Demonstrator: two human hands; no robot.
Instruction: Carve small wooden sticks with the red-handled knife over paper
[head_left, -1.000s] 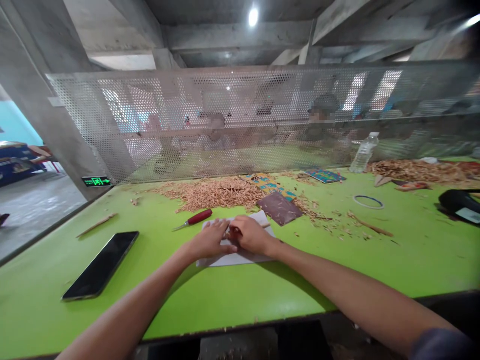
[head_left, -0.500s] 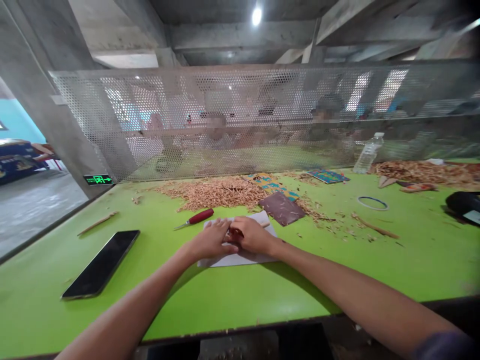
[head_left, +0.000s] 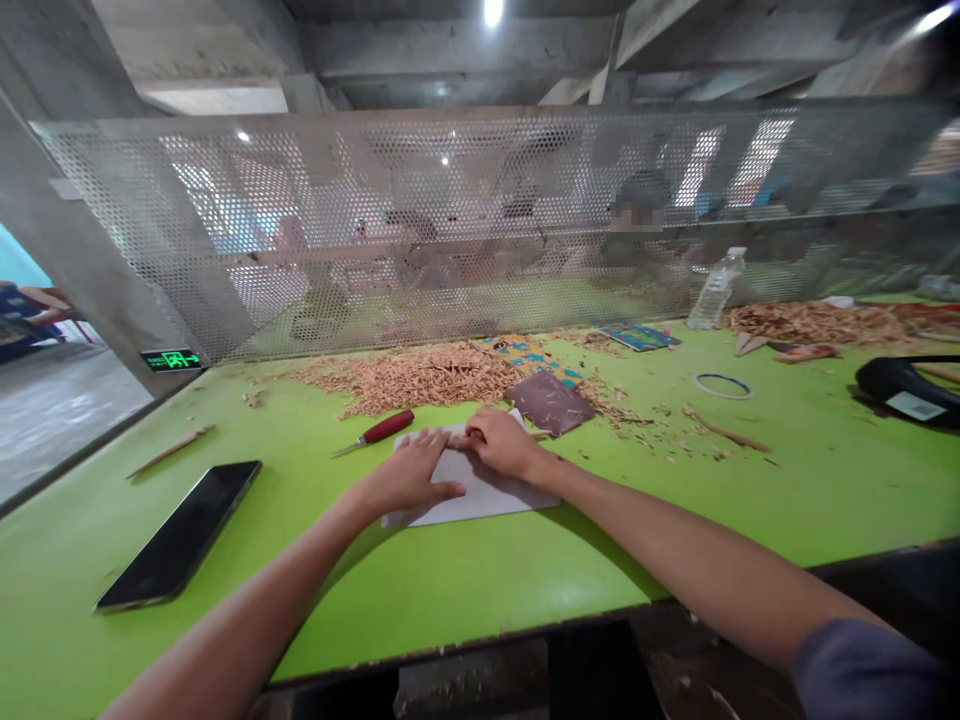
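Observation:
My left hand (head_left: 409, 472) lies flat on a white sheet (head_left: 487, 492), its fingers stretched out and its thumb apart. My right hand (head_left: 504, 443) is closed around a thin wooden stick (head_left: 541, 434) over the same sheet. One end of the stick pokes out to the right of that hand; the other side, near my left fingertips, is mostly hidden. Beyond my left hand lies a knife with a red handle (head_left: 388, 427), its blade pointing left.
Behind the sheet is a heap of wood shavings (head_left: 427, 380), with a brown sandpaper-like square (head_left: 551, 403) beside it. A phone (head_left: 180, 535) lies at left. Farther right are a tape-like ring (head_left: 722, 386), carved sticks and a plastic bottle (head_left: 718, 290). A perforated screen (head_left: 450, 240) stands behind.
My hands have moved slightly apart, and more of the white sheet shows between them. My left thumb has drawn away from my right hand. The whole view has shifted a little.

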